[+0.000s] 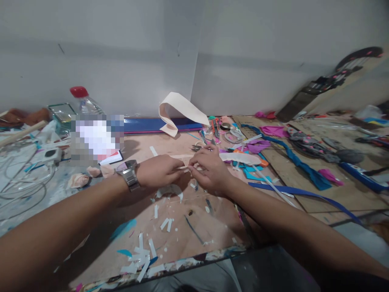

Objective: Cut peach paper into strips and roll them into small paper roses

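Note:
My left hand [159, 171], a metal watch on its wrist, is closed with its fingertips pinching a thin pale strip [183, 167] that looks like paper. Meeting it from the other side, my right hand [210, 170] has its bent fingers closed on the same strip's other end. A long cream strip [240, 158] passes behind the right hand and lies across the table. Small white scraps [166, 224] are scattered on the wooden table [170, 253] below the hands. Peach paper roses [78, 181] sit left of the watch.
A curled cream paper band [184, 109] stands at the wall by blue sheets [139, 125]. Scissors and tape lie behind my right hand. Cardboard [322, 200] with blue ribbon [304, 166] is at right. A red-capped bottle [79, 92], a blurred-out patch and cables [24, 186] are left.

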{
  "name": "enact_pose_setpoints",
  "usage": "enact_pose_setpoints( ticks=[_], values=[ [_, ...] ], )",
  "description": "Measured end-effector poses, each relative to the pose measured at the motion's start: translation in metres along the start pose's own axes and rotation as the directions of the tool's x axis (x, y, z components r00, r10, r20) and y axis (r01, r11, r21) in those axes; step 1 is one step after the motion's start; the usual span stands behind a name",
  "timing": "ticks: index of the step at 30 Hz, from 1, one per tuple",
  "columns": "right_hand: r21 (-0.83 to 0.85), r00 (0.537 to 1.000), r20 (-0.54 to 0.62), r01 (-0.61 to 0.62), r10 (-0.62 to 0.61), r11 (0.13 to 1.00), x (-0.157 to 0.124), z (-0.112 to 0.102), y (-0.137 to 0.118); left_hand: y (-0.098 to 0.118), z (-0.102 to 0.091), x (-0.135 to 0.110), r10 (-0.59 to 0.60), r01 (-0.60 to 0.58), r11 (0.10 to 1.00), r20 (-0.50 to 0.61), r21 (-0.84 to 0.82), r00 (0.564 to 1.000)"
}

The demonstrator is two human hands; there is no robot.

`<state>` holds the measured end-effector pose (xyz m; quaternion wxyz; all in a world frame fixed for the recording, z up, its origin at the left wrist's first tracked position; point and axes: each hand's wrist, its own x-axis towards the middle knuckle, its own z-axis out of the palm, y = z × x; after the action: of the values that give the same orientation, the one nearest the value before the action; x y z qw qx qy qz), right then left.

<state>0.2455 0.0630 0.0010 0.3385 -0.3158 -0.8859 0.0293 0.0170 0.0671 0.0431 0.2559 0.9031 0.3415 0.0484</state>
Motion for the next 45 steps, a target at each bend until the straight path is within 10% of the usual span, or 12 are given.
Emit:
enact_pose_setpoints(
  ticks=[9,26,36,45],
  values=[
    [0.024,0.997,0.072,-0.009,0.007,1.0,0.0,-0.001,-0.004,-0.006,0.003,0.002,0.023,-0.008,0.976,0.07,-0.218,0.997],
    [0.055,0.999,0.014,-0.038,0.038,0.998,-0.002,0.002,-0.001,0.004,-0.004,0.0,-0.064,0.067,0.993,0.027,-0.097,0.998],
    [0.054,1.0,0.017,-0.024,0.023,0.998,-0.001,0.002,-0.002,-0.007,0.0,0.001,-0.067,0.273,0.692,0.318,-0.669,0.946],
    [0.046,0.999,0.04,-0.009,0.007,0.999,0.0,0.001,-0.002,-0.02,-0.003,0.001,0.032,0.327,0.616,0.439,-0.716,0.898]
  ],
)
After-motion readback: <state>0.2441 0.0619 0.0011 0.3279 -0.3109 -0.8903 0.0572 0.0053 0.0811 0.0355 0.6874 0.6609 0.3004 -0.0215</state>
